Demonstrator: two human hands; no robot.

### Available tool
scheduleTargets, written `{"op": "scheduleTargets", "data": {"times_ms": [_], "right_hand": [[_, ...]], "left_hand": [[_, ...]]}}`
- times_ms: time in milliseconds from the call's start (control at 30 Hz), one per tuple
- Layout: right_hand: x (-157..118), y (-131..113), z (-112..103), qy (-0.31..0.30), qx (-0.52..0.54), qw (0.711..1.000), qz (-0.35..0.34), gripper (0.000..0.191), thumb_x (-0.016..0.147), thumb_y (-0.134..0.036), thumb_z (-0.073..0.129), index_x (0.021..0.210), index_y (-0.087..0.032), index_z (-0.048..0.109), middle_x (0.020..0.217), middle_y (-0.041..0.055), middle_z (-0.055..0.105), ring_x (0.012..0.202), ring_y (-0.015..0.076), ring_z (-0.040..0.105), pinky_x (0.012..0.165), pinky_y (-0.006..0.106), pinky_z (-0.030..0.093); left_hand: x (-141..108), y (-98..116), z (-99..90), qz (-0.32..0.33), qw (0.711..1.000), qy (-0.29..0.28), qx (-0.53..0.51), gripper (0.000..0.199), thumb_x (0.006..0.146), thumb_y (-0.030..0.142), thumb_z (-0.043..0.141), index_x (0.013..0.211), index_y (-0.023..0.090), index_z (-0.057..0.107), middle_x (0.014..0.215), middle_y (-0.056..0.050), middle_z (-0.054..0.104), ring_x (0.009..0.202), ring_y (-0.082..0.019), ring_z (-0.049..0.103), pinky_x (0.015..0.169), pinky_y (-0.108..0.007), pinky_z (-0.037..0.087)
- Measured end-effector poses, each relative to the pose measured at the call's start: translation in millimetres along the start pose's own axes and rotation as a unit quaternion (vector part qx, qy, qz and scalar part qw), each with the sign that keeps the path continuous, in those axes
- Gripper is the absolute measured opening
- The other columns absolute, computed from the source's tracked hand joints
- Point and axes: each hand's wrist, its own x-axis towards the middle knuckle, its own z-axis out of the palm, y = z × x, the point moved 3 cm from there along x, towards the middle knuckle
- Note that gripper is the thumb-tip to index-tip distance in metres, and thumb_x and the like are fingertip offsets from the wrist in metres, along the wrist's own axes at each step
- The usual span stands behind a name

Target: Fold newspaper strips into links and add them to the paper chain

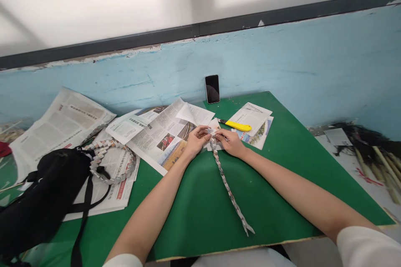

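A long chain of folded newspaper strips runs down the green table toward me, its forked tail end near the front edge. At its upper end, my left hand pinches the chain from the left side. My right hand grips the same end from the right, fingers closed close to the left ones. The exact fold between the fingertips is too small to make out. Just beyond my right hand, a yellow utility knife lies partly across cut newspaper pieces.
Newspaper sheets spread to the left. Beside them are a black bag and a coiled paper chain. A phone leans on the blue wall at the back of the green table. Sticks lie off the right side.
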Motion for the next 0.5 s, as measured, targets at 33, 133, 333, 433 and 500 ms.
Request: {"op": "scheduleTargets", "data": {"times_ms": [33, 133, 333, 433, 500], "right_hand": [[0.2, 0.0, 0.0, -0.001, 0.001, 1.000, 0.002, 0.020, 0.104, -0.029, 0.048, 0.097, -0.021, 0.065, 0.077, 0.0033, 0.067, 0.069, 0.0173, 0.063, 0.069, 0.030, 0.050], [0.6, 0.6, 0.3, -0.007, 0.003, 1.000, 0.010, 0.022, 0.104, -0.031, 0.048, 0.097, -0.021, 0.065, 0.076, 0.0029, 0.067, 0.068, 0.0177, 0.063, 0.069, 0.030, 0.050], [0.4, 2.4, -0.4, -0.004, 0.007, 1.000, 0.021, 0.023, 0.104, -0.031, 0.048, 0.094, -0.021, 0.066, 0.075, 0.0025, 0.067, 0.065, 0.0170, 0.062, 0.067, 0.029, 0.049], [-0.2, 2.4, -0.8, -0.003, 0.006, 1.000, 0.020, 0.023, 0.104, -0.031, 0.048, 0.093, -0.022, 0.065, 0.074, 0.0027, 0.067, 0.066, 0.0172, 0.062, 0.067, 0.029, 0.049], [-0.5, 2.3, -0.9, -0.004, 0.009, 1.000, 0.020, 0.023, 0.104, -0.031, 0.048, 0.091, -0.022, 0.065, 0.073, 0.0023, 0.066, 0.065, 0.0171, 0.062, 0.067, 0.029, 0.049]], "left_hand": [[0.1, -0.4, -0.1, 0.002, 1.000, 0.000, -0.001, 0.044, 0.074, 0.039, 0.084, 0.109, 0.017, 0.068, 0.086, -0.004, 0.068, 0.081, -0.016, 0.065, 0.072, -0.025, 0.050], [0.3, -0.9, -0.5, 0.007, 1.000, 0.005, 0.003, 0.042, 0.074, 0.039, 0.084, 0.105, 0.017, 0.068, 0.088, -0.005, 0.069, 0.083, -0.016, 0.065, 0.074, -0.026, 0.051], [-0.5, 0.2, -0.3, 0.008, 1.000, 0.018, 0.018, 0.043, 0.071, 0.040, 0.086, 0.103, 0.016, 0.071, 0.089, -0.006, 0.070, 0.083, -0.017, 0.065, 0.078, -0.029, 0.052], [-1.0, 0.8, 0.1, 0.015, 0.999, 0.021, 0.026, 0.043, 0.071, 0.040, 0.085, 0.105, 0.016, 0.072, 0.089, -0.006, 0.071, 0.083, -0.017, 0.065, 0.079, -0.030, 0.052], [-1.2, 1.0, 0.6, 0.018, 0.999, 0.021, 0.032, 0.042, 0.072, 0.039, 0.085, 0.105, 0.016, 0.073, 0.089, -0.007, 0.071, 0.082, -0.017, 0.065, 0.078, -0.030, 0.053]]}}
